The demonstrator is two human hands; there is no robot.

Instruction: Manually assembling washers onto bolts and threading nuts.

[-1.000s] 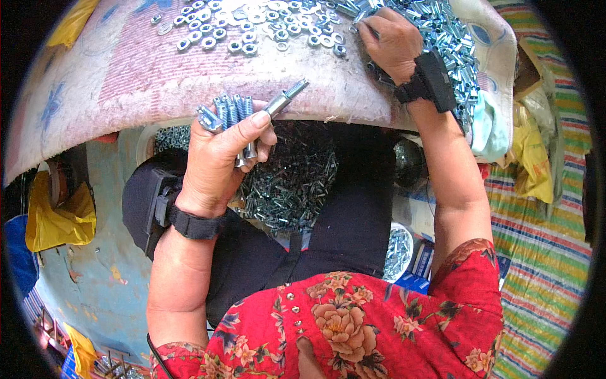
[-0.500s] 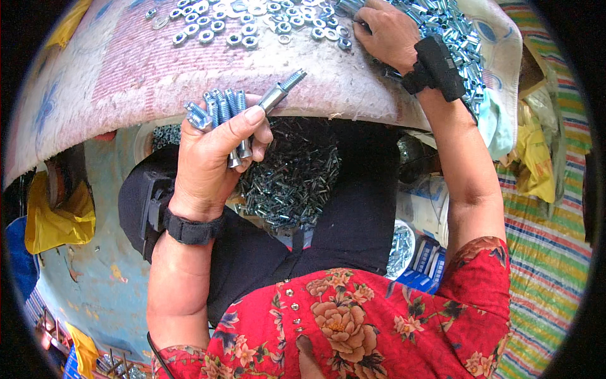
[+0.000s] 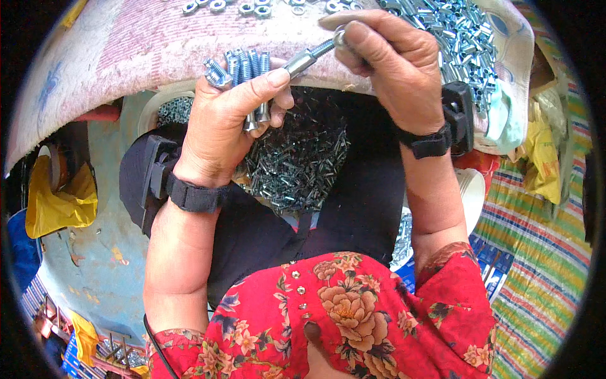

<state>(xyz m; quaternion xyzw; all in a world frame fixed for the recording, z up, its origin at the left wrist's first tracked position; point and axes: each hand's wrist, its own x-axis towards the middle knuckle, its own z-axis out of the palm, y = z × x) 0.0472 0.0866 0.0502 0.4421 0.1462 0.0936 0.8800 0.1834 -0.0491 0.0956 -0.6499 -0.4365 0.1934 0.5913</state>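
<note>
1. My left fingers (image 3: pixel 268 83) clench a bunch of bolts (image 3: pixel 255 63) and, at the thumb, pinch the sleeve (image 3: pixel 298 64) around one single bolt (image 3: pixel 324 48). That is a lot for one grip: an uneven squeeze could let some of the bunch slide out, most likely the leftmost one, which leans askew.
2. My right fingers (image 3: pixel 363 39) grasp a small ring (image 3: pixel 339 38) at the single bolt's threaded tip. Whether it is a nut or a washer, and whether any thread is inside it, I cannot tell. Held tilted, it could bind or slip from my fingertips.
3. The single bolt slants up to the right, between my hands, by the near edge of the cloth-covered table (image 3: pixel 145 79). A hard twist from the right could turn the sleeve under my thumb and loosen everything else in that hand.
4. Below, between my legs, lies a pile of small dark parts (image 3: pixel 300 167). Anything dropped over the edge could get lost among them.
5. The box on my right wrist strap (image 3: pixel 459 117) sits just beside the heap of sleeves (image 3: pixel 464 54). A careless swing could sweep some off.
</note>
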